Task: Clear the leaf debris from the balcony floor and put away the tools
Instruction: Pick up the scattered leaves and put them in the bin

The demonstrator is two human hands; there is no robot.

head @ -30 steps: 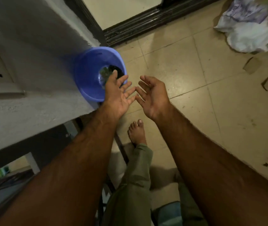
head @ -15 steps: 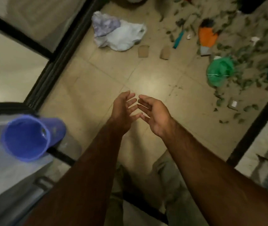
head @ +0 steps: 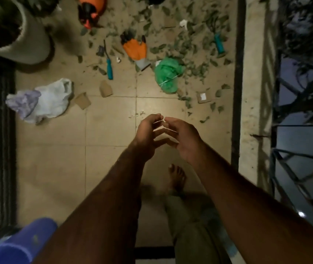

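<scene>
Green leaf debris (head: pixel 188 44) lies scattered over the far right part of the tiled balcony floor (head: pixel 110 164). Among it lie an orange glove (head: pixel 135 50), a teal-handled tool (head: pixel 109 68), a second teal tool (head: pixel 219 44), an orange sprayer (head: pixel 92 10) and a green plastic bag (head: pixel 167 74). My left hand (head: pixel 148 138) and my right hand (head: pixel 184 138) hover side by side above bare tiles, fingers loosely curled and holding nothing. A blue bucket (head: pixel 16 242) sits at the lower left.
A grey plant pot (head: pixel 18 35) stands at the far left. A white and purple bag (head: pixel 41 101) and two cardboard scraps (head: pixel 94 96) lie on the floor. A sliding door track (head: pixel 4 149) runs along the left, a low wall with railing (head: pixel 256 111) along the right. My bare foot (head: pixel 176 178) is below the hands.
My view has swung away from the blue bucket toward the leaf-strewn floor. Both hands stay together and empty, their fingers now more curled.
</scene>
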